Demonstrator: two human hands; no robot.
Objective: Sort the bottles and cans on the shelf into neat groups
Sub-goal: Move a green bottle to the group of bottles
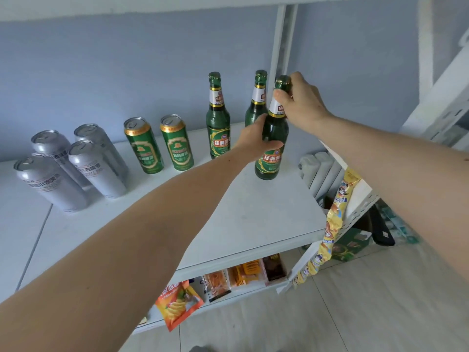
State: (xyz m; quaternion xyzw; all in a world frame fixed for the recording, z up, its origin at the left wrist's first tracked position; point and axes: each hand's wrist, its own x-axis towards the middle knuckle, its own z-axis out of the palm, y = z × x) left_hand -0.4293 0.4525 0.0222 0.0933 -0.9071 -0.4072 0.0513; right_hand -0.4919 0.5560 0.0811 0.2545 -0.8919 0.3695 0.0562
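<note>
Three green glass bottles stand at the right of the white shelf [253, 219]. Both hands hold the nearest bottle [272, 158]: my left hand [256, 139] wraps its body and my right hand [299, 102] pinches its neck and cap. A second bottle [256, 102] stands just behind it, partly hidden by my left hand. The third bottle [218, 118] stands apart to the left. Two green cans [143, 146] [177, 143] stand side by side left of the bottles. Several silver cans [73, 166] are clustered at the far left.
A white upright post [281, 41] rises behind the bottles. The lower shelf holds snack packets [177, 303]. A yellow snack strip [335, 214] hangs off the shelf's right end. A white radiator [317, 171] stands at the right, a green carton [351, 246] on the floor.
</note>
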